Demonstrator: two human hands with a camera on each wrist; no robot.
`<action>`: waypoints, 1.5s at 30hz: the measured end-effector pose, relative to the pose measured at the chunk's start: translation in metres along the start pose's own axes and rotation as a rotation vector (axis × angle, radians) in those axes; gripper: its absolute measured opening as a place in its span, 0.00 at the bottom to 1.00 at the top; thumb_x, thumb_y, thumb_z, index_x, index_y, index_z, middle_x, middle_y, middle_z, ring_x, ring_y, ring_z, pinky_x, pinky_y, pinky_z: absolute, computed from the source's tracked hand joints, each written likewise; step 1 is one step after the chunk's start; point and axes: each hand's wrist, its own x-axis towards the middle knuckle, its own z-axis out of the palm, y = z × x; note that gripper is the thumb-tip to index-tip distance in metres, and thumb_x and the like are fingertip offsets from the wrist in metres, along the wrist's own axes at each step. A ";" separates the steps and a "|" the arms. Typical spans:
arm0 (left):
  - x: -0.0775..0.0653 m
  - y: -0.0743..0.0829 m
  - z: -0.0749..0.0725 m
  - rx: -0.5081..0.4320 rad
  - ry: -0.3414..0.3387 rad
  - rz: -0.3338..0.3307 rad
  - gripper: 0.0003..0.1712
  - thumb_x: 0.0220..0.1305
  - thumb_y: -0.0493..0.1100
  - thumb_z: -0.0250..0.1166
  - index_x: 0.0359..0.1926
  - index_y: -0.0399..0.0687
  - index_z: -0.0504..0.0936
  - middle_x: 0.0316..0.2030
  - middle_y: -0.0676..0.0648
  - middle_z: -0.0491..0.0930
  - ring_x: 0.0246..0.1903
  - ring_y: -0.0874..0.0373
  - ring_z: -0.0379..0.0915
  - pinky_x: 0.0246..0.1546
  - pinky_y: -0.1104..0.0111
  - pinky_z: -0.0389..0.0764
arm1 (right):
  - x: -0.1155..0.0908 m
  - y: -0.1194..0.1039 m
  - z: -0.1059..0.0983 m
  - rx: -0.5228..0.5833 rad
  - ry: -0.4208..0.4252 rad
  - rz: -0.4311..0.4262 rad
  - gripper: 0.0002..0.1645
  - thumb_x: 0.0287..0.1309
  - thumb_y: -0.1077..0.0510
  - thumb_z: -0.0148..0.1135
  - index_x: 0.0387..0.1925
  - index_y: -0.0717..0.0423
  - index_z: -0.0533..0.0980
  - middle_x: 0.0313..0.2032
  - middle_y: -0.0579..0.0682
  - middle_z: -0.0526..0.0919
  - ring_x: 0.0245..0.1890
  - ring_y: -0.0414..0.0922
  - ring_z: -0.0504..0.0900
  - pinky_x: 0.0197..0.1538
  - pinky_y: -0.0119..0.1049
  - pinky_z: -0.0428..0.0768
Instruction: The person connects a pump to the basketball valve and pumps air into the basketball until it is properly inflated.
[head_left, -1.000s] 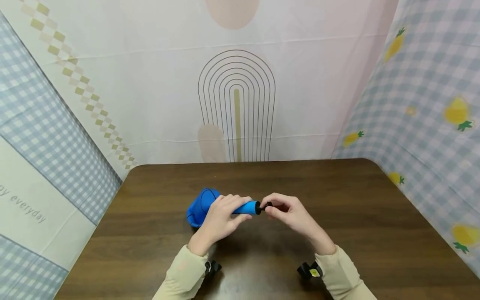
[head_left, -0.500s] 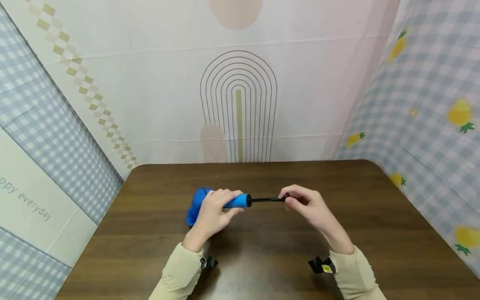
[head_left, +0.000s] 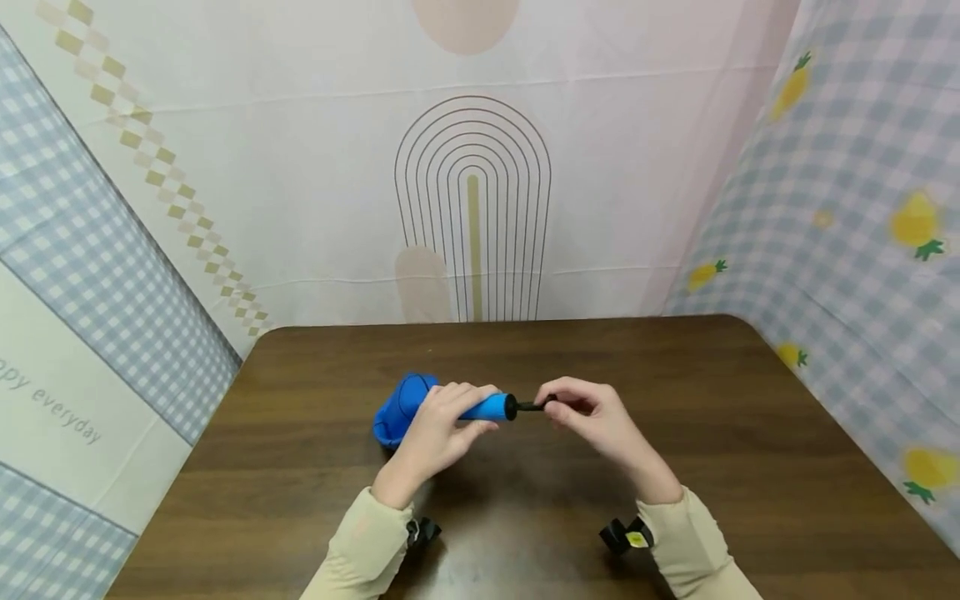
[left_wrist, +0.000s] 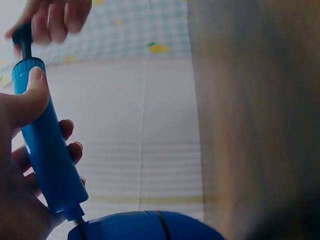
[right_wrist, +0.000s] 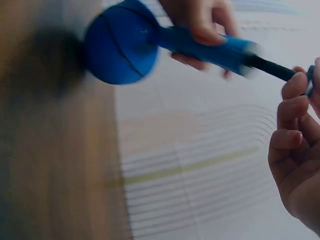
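Observation:
A blue hand pump [head_left: 492, 407] lies roughly level in the air in the head view, my left hand [head_left: 438, 429] wrapped round its barrel. From its right end sticks a short length of black plunger rod [head_left: 528, 407]. My right hand [head_left: 598, 419] pinches the small black handle at the rod's tip. A blue ball [head_left: 405, 408] with black seam lines hangs at the pump's left end, partly behind my left hand. It looks dented in the head view. In the left wrist view a thin metal needle [left_wrist: 78, 220] joins pump and ball.
A dark wooden table [head_left: 675, 383] spreads beneath both hands. Behind it hangs a pale patterned cloth [head_left: 322, 192], with checked cloths at both sides. Black wrist cameras [head_left: 626, 536] sit by each cuff.
My right hand drew the plunger rod far out to the right, then came back left, pushing much of it into the barrel. My left hand keeps its grip, shifting slightly with the ball.

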 end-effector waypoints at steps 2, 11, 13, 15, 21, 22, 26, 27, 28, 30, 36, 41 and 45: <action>0.001 -0.004 -0.005 0.012 0.034 -0.009 0.24 0.53 0.43 0.74 0.53 0.53 0.81 0.38 0.53 0.84 0.39 0.58 0.78 0.44 0.59 0.73 | -0.002 -0.004 -0.010 0.068 0.053 0.007 0.07 0.65 0.67 0.56 0.40 0.56 0.79 0.23 0.47 0.77 0.21 0.45 0.72 0.25 0.33 0.74; 0.001 -0.006 0.000 0.104 0.110 0.029 0.23 0.50 0.47 0.75 0.50 0.53 0.82 0.36 0.52 0.84 0.37 0.57 0.77 0.40 0.61 0.72 | -0.002 0.003 -0.010 0.069 0.048 -0.049 0.08 0.67 0.67 0.53 0.41 0.57 0.77 0.21 0.45 0.72 0.20 0.45 0.67 0.23 0.35 0.69; 0.001 -0.001 0.005 0.106 0.110 0.040 0.23 0.50 0.47 0.75 0.49 0.52 0.83 0.36 0.52 0.84 0.36 0.58 0.77 0.40 0.62 0.72 | -0.001 0.010 0.001 0.045 0.018 -0.040 0.07 0.67 0.67 0.53 0.42 0.59 0.76 0.22 0.48 0.71 0.20 0.44 0.68 0.22 0.36 0.69; 0.001 0.003 0.009 0.105 0.100 0.040 0.23 0.51 0.48 0.75 0.49 0.52 0.83 0.36 0.53 0.84 0.37 0.59 0.77 0.42 0.62 0.73 | 0.000 0.016 0.011 0.030 -0.019 -0.033 0.07 0.67 0.67 0.52 0.43 0.62 0.75 0.22 0.51 0.70 0.21 0.43 0.68 0.23 0.35 0.71; 0.002 0.007 0.011 0.109 0.078 0.029 0.24 0.49 0.48 0.76 0.50 0.54 0.83 0.38 0.55 0.84 0.39 0.60 0.78 0.45 0.62 0.75 | -0.002 0.019 0.020 -0.068 -0.008 -0.012 0.08 0.65 0.67 0.55 0.44 0.59 0.77 0.25 0.52 0.73 0.21 0.41 0.70 0.24 0.34 0.73; 0.003 0.007 0.011 0.113 0.076 0.028 0.24 0.50 0.48 0.75 0.50 0.54 0.82 0.38 0.55 0.84 0.39 0.60 0.78 0.45 0.62 0.76 | -0.001 0.017 0.018 -0.086 -0.002 -0.008 0.08 0.65 0.67 0.56 0.44 0.58 0.78 0.25 0.52 0.74 0.21 0.41 0.71 0.24 0.35 0.74; 0.004 0.001 0.005 0.147 0.073 0.015 0.23 0.54 0.49 0.73 0.52 0.55 0.81 0.39 0.55 0.84 0.39 0.59 0.78 0.43 0.62 0.76 | 0.002 0.006 0.007 -0.104 0.049 0.024 0.07 0.65 0.65 0.58 0.42 0.56 0.79 0.23 0.52 0.75 0.21 0.38 0.72 0.23 0.35 0.74; 0.005 -0.001 0.003 0.156 0.079 0.008 0.23 0.55 0.49 0.73 0.52 0.55 0.81 0.39 0.54 0.84 0.39 0.59 0.78 0.42 0.62 0.76 | 0.003 0.002 0.003 -0.086 0.071 0.037 0.06 0.65 0.64 0.57 0.42 0.56 0.79 0.23 0.51 0.75 0.21 0.39 0.72 0.22 0.35 0.73; 0.004 -0.004 0.002 0.169 0.088 -0.003 0.22 0.55 0.49 0.72 0.52 0.55 0.81 0.39 0.54 0.84 0.39 0.59 0.78 0.42 0.61 0.76 | 0.002 -0.001 -0.001 -0.061 0.100 0.050 0.06 0.66 0.64 0.57 0.41 0.56 0.79 0.22 0.50 0.75 0.20 0.39 0.72 0.22 0.34 0.72; 0.003 -0.008 -0.002 0.183 0.104 -0.026 0.22 0.56 0.48 0.72 0.52 0.55 0.81 0.39 0.54 0.84 0.39 0.58 0.77 0.42 0.60 0.75 | 0.001 -0.008 -0.009 -0.011 0.151 0.060 0.05 0.67 0.63 0.56 0.40 0.56 0.78 0.22 0.48 0.75 0.19 0.40 0.70 0.21 0.34 0.70; 0.000 -0.010 -0.005 0.227 0.078 -0.048 0.22 0.59 0.47 0.70 0.54 0.54 0.78 0.38 0.52 0.82 0.38 0.57 0.75 0.42 0.60 0.74 | 0.002 -0.006 -0.010 0.114 0.182 0.030 0.08 0.70 0.64 0.49 0.41 0.61 0.75 0.21 0.45 0.72 0.17 0.40 0.67 0.19 0.34 0.66; -0.002 0.000 0.004 0.304 0.019 -0.039 0.20 0.67 0.55 0.59 0.55 0.52 0.76 0.38 0.52 0.80 0.38 0.57 0.75 0.41 0.61 0.73 | 0.004 0.011 0.017 0.123 0.138 0.062 0.12 0.74 0.61 0.43 0.44 0.66 0.71 0.20 0.47 0.67 0.15 0.44 0.67 0.17 0.32 0.65; -0.003 0.006 0.015 0.296 0.004 -0.021 0.21 0.66 0.55 0.61 0.55 0.50 0.76 0.39 0.51 0.80 0.39 0.56 0.75 0.41 0.62 0.73 | 0.003 0.019 0.033 0.092 0.084 0.071 0.11 0.73 0.62 0.43 0.45 0.65 0.70 0.20 0.54 0.66 0.15 0.44 0.67 0.17 0.34 0.66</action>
